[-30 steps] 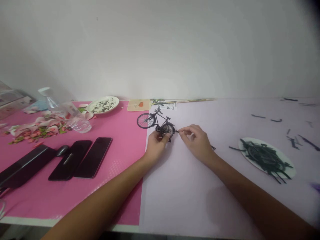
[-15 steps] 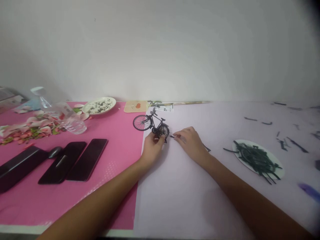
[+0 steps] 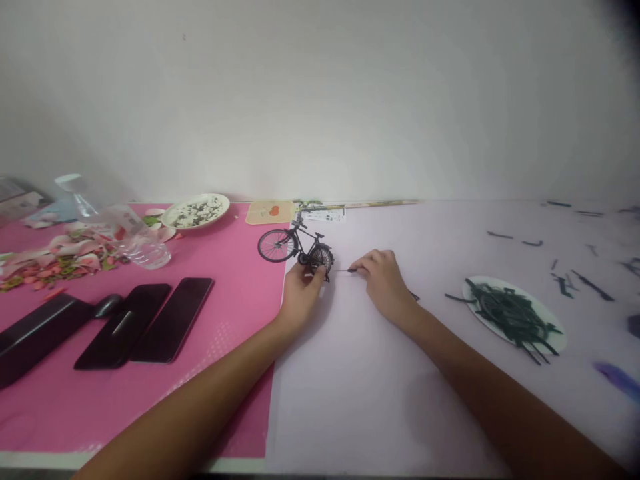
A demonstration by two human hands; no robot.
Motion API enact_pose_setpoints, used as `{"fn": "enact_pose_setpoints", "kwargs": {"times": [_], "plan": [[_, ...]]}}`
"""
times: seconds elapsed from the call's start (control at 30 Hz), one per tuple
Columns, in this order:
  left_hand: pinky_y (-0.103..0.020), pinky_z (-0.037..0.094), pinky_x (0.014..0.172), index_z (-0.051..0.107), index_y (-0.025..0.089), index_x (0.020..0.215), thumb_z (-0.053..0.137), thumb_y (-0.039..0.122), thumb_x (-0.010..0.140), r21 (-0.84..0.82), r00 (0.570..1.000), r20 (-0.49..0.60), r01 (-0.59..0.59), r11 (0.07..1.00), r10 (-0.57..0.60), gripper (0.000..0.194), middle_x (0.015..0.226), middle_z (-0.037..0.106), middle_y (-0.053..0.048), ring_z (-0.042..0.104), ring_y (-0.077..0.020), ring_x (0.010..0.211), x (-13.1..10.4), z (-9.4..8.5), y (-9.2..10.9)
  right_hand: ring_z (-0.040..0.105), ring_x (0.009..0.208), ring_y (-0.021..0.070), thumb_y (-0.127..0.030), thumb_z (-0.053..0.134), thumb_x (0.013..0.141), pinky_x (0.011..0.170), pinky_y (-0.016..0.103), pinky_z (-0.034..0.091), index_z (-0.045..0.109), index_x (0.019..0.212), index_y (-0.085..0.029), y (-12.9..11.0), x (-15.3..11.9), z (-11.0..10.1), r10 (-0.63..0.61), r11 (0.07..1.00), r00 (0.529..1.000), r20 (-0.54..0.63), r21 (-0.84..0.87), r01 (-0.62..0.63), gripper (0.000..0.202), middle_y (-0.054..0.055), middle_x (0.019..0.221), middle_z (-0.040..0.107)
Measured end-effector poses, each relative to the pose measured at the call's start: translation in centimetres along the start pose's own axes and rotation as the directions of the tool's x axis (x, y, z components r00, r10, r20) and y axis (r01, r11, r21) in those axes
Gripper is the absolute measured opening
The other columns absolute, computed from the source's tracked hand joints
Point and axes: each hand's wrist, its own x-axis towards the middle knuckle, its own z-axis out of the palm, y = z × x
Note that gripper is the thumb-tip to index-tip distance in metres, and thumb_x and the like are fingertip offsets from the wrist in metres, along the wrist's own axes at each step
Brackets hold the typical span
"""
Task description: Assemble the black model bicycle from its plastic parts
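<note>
A black miniature bicycle (image 3: 305, 247) is held at its rear end by my left hand (image 3: 299, 293), thumb and fingers closed near the back wheel. Its front wheel points left, over the border between the pink and white surfaces. To the right of it, my right hand (image 3: 385, 283) pinches a thin tool (image 3: 351, 270) with a dark grip and a fine shaft. That shaft reaches left toward the rear wheel; whether its tip touches is too small to tell. Another thin dark piece (image 3: 415, 296) lies partly hidden behind my right wrist.
A white plate (image 3: 561, 341) of dark green strips stands at right, with loose dark parts (image 3: 593, 285) beyond it. On the pink left side lie two black phones (image 3: 173, 320), a plastic bottle (image 3: 123, 227), pink and green pieces (image 3: 60, 260) and a plate of white bits (image 3: 167, 217).
My right hand has drawn slightly right, away from the bicycle, and more of the tool's thin shaft shows. The bicycle and my left hand have shifted a little left in view.
</note>
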Motion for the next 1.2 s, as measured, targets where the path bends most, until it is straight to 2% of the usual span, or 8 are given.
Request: {"fn": "enact_pose_setpoints", "kwargs": {"times": [0.13,0.3,0.43,0.73,1.2], "plan": [[-0.029,0.049,0.071,0.072,0.013,0.102,0.072,0.038,0.089,0.017,1.0,0.0,-0.012,1.0,0.012,0.028,0.092,0.076,-0.009,0.066,-0.019,0.078,0.1,0.0,-0.4,0.055,0.108,0.0308,-0.021,0.051,0.101,0.094,0.051,0.049,0.071,0.094,-0.025,-1.1,0.2,-0.7,0.063,0.991,0.998,-0.027,0.121,-0.059,0.021,0.01,0.103,0.067],[-0.029,0.05,0.071,0.072,0.013,0.1,0.073,0.037,0.088,0.01,1.0,-0.002,-0.014,1.0,0.014,0.026,0.091,0.075,-0.009,0.066,-0.0189,0.077,0.1,0.0,-0.4,0.061,0.101,0.0267,-0.025,0.051,0.104,0.088,0.044,0.051,0.068,0.101,-0.025,-3.1,0.3,-1.7,0.011,0.971,0.999,-0.05,0.238,0.001,0.017,0.007,0.1,0.071],[-0.03,0.05,0.073,0.072,0.014,0.099,0.075,0.036,0.087,0.002,1.0,-0.003,-0.013,1.0,0.013,0.025,0.093,0.076,-0.009,0.066,-0.0192,0.078,0.0,0.0,-0.2,0.061,0.103,0.0275,-0.027,0.052,0.105,0.089,0.044,0.051,0.07,0.102,-0.026,-3.9,0.2,-2.0,-0.064,0.97,0.992,-0.11,0.227,0.088,0.019,0.008,0.101,0.073],[-0.029,0.048,0.067,0.071,0.016,0.098,0.076,0.036,0.086,-0.017,1.0,-0.013,0.0,1.0,-0.001,0.024,0.086,0.073,-0.007,0.063,-0.0174,0.071,0.1,0.1,-0.3,0.061,0.1,0.0273,-0.025,0.056,0.104,0.089,0.046,0.052,0.074,0.103,-0.027,-3.6,0.2,-2.0,-0.104,0.972,0.967,-0.234,0.183,0.149,0.018,0.007,0.098,0.075],[-0.027,0.048,0.068,0.071,0.014,0.104,0.072,0.036,0.089,0.03,1.0,0.004,-0.023,0.999,0.023,0.027,0.093,0.075,-0.009,0.066,-0.0175,0.077,0.1,0.0,-0.3,0.061,0.097,0.0271,-0.025,0.061,0.101,0.088,0.047,0.052,0.079,0.104,-0.029,-3.5,0.3,-1.9,-0.162,0.968,0.952,-0.261,0.147,0.205,0.018,0.006,0.093,0.076]]}}
